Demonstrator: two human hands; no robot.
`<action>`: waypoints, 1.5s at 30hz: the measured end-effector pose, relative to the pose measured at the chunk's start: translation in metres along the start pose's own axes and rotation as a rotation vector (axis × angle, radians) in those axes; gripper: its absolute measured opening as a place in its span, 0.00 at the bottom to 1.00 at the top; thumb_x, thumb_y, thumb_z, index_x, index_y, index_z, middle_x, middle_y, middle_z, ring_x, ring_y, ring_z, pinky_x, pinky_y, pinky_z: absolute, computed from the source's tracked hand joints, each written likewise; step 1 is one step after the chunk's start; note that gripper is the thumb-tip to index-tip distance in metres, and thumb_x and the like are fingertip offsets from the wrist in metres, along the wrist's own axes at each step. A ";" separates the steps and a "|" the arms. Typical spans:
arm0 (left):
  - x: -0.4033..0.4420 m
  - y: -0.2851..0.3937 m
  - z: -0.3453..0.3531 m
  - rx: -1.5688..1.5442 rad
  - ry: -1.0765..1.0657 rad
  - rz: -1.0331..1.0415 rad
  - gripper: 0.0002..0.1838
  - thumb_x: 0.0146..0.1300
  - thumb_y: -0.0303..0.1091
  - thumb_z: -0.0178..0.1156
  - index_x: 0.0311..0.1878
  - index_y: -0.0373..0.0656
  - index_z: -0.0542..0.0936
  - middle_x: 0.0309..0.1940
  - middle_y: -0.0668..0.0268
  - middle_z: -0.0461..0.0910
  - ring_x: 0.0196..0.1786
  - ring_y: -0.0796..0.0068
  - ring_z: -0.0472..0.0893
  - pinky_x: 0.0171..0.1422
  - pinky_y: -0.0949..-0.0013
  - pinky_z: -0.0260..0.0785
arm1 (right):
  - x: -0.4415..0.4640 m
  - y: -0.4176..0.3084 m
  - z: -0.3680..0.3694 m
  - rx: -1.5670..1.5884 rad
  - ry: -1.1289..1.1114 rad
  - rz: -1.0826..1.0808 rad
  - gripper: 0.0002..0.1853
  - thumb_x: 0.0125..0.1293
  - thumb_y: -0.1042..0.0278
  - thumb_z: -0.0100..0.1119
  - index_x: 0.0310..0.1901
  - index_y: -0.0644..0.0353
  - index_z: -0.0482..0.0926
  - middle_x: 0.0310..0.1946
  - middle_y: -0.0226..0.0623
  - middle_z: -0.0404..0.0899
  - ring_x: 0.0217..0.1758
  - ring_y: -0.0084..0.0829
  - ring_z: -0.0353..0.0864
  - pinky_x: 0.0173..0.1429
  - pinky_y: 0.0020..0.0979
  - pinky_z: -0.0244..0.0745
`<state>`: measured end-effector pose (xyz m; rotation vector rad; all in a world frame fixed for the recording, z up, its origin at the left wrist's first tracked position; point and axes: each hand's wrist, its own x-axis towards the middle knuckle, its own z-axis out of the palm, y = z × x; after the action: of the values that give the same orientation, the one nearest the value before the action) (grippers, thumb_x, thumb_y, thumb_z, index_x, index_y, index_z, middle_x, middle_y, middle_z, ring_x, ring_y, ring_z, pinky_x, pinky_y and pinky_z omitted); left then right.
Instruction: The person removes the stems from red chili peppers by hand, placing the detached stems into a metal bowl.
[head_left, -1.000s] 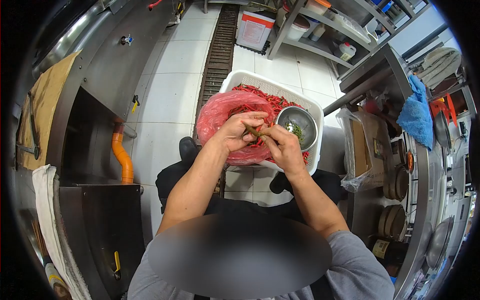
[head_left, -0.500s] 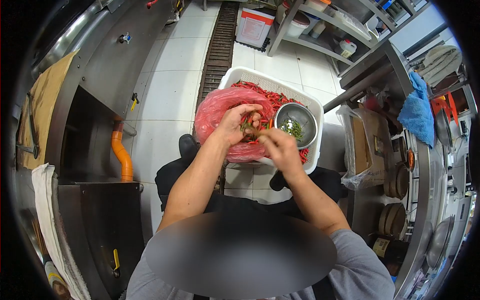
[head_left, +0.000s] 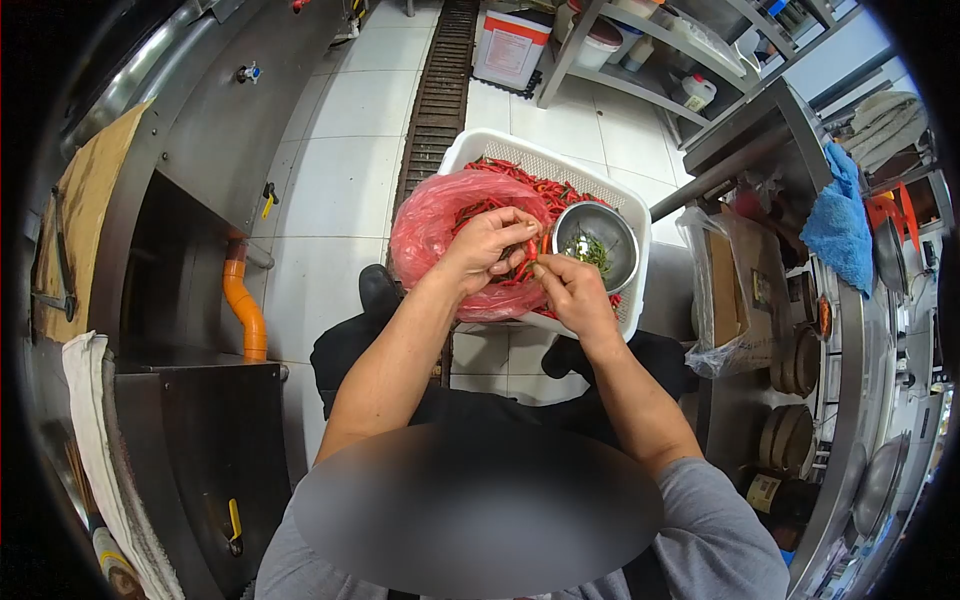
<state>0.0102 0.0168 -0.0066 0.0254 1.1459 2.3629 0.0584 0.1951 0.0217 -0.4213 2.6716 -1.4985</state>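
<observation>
Over a pink plastic bag (head_left: 415,225) filled with red chili peppers, my left hand (head_left: 490,245) is curled around a red chili pepper (head_left: 533,248). Just to its right, my right hand (head_left: 575,290) pinches the near end of that pepper between thumb and forefinger. The fingers partly hide the pepper and whatever else lies in the left palm. A steel bowl (head_left: 624,245) with green stems (head_left: 592,252) in it sits to the right of both hands. Bag and bowl rest in a white plastic basket (head_left: 640,215), on more red chilies (head_left: 560,193).
A floor drain grate (head_left: 440,95) runs along the white tiles. Steel cabinets (head_left: 220,120) with an orange pipe (head_left: 240,310) stand left. On the right are a bagged cardboard box (head_left: 735,285) and a blue cloth (head_left: 838,225). A white-and-red box (head_left: 510,50) stands ahead.
My right hand has moved slightly right and down and is no longer blurred. The left fingers have turned, and a red pepper now shows between the hands instead of green stems.
</observation>
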 end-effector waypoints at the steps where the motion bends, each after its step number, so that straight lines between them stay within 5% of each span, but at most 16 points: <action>1: 0.000 -0.001 0.000 0.000 0.000 -0.001 0.06 0.70 0.31 0.58 0.44 0.39 0.77 0.29 0.70 0.77 0.20 0.87 0.71 0.15 0.84 0.54 | -0.001 -0.012 -0.002 -0.072 -0.031 -0.085 0.08 0.67 0.71 0.58 0.41 0.68 0.82 0.29 0.44 0.81 0.30 0.40 0.81 0.35 0.37 0.73; 6: -0.005 0.011 0.005 0.071 0.078 0.004 0.09 0.68 0.29 0.59 0.48 0.38 0.77 0.28 0.70 0.77 0.19 0.88 0.69 0.16 0.84 0.52 | -0.007 -0.016 -0.005 -0.216 -0.122 -0.285 0.07 0.65 0.73 0.61 0.41 0.65 0.83 0.32 0.47 0.82 0.34 0.47 0.82 0.40 0.39 0.75; 12: -0.022 0.056 -0.028 -0.210 0.177 0.258 0.11 0.69 0.30 0.53 0.52 0.39 0.75 0.27 0.66 0.77 0.25 0.79 0.76 0.19 0.80 0.59 | -0.001 0.029 -0.060 -0.344 0.180 -0.157 0.09 0.61 0.73 0.64 0.44 0.61 0.84 0.36 0.43 0.83 0.35 0.43 0.83 0.42 0.38 0.77; 14: -0.025 0.062 -0.030 -0.216 0.225 0.275 0.12 0.70 0.32 0.52 0.52 0.39 0.74 0.28 0.65 0.76 0.27 0.78 0.77 0.20 0.80 0.59 | 0.001 0.045 -0.070 -0.707 0.159 -0.053 0.13 0.59 0.75 0.65 0.47 0.57 0.83 0.43 0.40 0.82 0.35 0.40 0.83 0.43 0.37 0.77; 19: -0.026 0.065 -0.035 -0.190 0.276 0.313 0.11 0.68 0.30 0.54 0.52 0.39 0.74 0.29 0.65 0.76 0.29 0.76 0.76 0.21 0.79 0.61 | 0.018 0.021 -0.056 -0.460 0.202 -0.045 0.15 0.58 0.75 0.65 0.48 0.57 0.83 0.44 0.40 0.81 0.38 0.44 0.83 0.44 0.38 0.77; 21: -0.027 0.067 -0.030 -0.183 0.276 0.312 0.11 0.68 0.29 0.54 0.51 0.38 0.74 0.29 0.65 0.75 0.28 0.76 0.76 0.20 0.79 0.60 | 0.034 0.019 -0.039 -0.405 0.164 -0.351 0.13 0.59 0.75 0.65 0.47 0.59 0.84 0.40 0.42 0.82 0.36 0.41 0.82 0.43 0.35 0.77; 32: -0.029 0.069 -0.032 -0.137 0.254 0.305 0.09 0.66 0.27 0.57 0.48 0.37 0.76 0.27 0.67 0.75 0.25 0.80 0.76 0.18 0.81 0.60 | 0.121 0.007 0.054 -0.936 -0.421 -0.245 0.11 0.64 0.67 0.53 0.44 0.57 0.83 0.40 0.45 0.83 0.45 0.46 0.84 0.50 0.46 0.80; 39: -0.028 0.069 -0.032 -0.074 0.257 0.293 0.08 0.66 0.27 0.57 0.47 0.38 0.76 0.26 0.68 0.75 0.24 0.81 0.75 0.18 0.81 0.59 | 0.132 0.019 0.055 -0.929 -0.471 -0.201 0.10 0.63 0.65 0.56 0.40 0.57 0.84 0.42 0.47 0.83 0.47 0.46 0.84 0.52 0.46 0.79; 42: -0.028 0.069 -0.031 -0.055 0.269 0.290 0.09 0.66 0.26 0.57 0.48 0.38 0.76 0.26 0.68 0.75 0.24 0.82 0.75 0.18 0.82 0.58 | 0.122 0.014 0.031 -0.706 -0.296 -0.200 0.11 0.56 0.61 0.69 0.39 0.55 0.87 0.39 0.44 0.82 0.46 0.46 0.82 0.53 0.46 0.75; 45: -0.027 0.066 -0.029 -0.010 0.277 0.286 0.09 0.66 0.26 0.57 0.48 0.38 0.76 0.26 0.69 0.75 0.24 0.82 0.75 0.18 0.82 0.57 | 0.108 0.012 0.010 -0.508 -0.152 -0.071 0.12 0.54 0.61 0.71 0.38 0.56 0.87 0.37 0.43 0.81 0.45 0.47 0.81 0.52 0.44 0.74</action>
<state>-0.0018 -0.0507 0.0292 -0.1564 1.3346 2.6882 -0.0462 0.1642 0.0160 -0.6263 2.9088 -0.7401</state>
